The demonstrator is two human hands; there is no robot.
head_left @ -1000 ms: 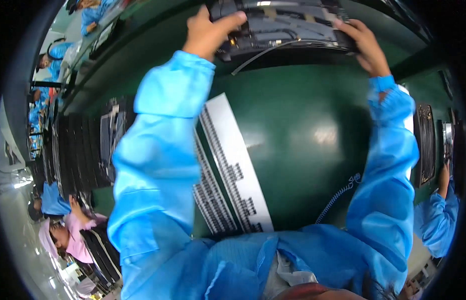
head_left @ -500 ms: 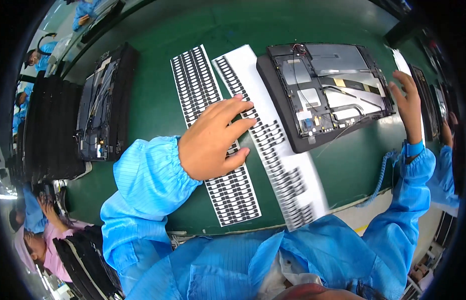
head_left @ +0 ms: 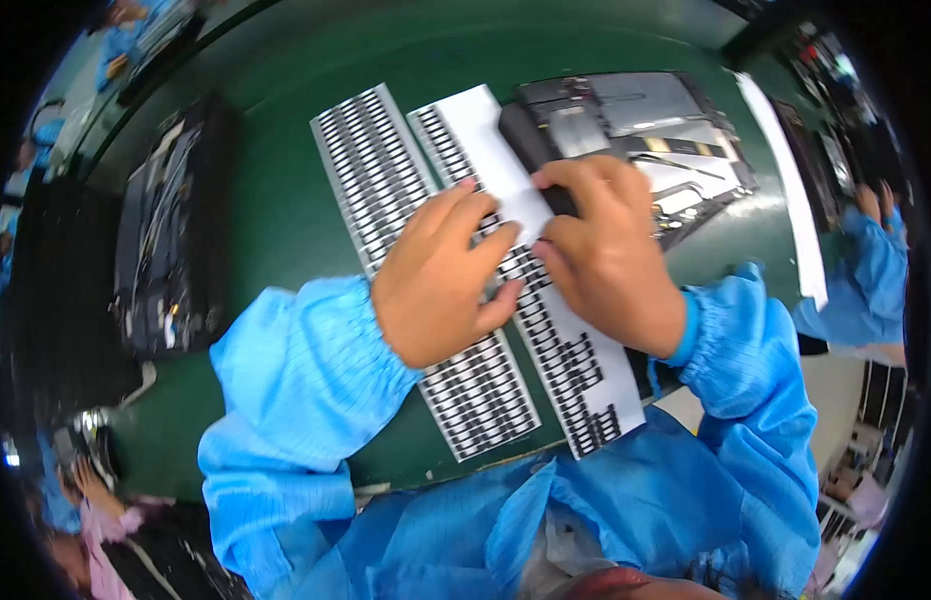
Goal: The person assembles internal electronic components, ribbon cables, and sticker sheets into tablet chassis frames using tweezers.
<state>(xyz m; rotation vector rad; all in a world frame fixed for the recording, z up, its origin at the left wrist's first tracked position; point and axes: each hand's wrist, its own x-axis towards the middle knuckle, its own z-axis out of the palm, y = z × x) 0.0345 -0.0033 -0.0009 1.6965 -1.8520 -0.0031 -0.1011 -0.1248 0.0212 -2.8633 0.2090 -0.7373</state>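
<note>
Gappy sheet [head_left: 617,375]: wht backing, rows of small blk/wht labels, bare patches on R side; on green bench [head_left: 271,190], btwn full sheet and dark unit.
Full sheet [head_left: 366,150]: same kind of labels, close-packed; just L of it, partly under L hand.
L hand [head_left: 436,275]: fingers spread + bent, thumb well apart; tips at gappy sheet, nothing gripped that I can see.
R hand [head_left: 616,255]: index + thumb curled in over bare backing; blur, can't tell if a label's btwn them.
Dark unit [head_left: 656,100]: flat electronics assy, innards exposed, partly behind R hand.
Sheet slip: poss. if L fingertips press too lightly; backing would skid under any R pull.
Label fold: poss. if R fingertips catch a corner or two at once; sticky side, if any, would grab skin.
R cuff [head_left: 731,340]: loose, near gappy sheet; could drag it askew.
R knuckles: close to unit; careless swing may knock exposed parts.
</note>
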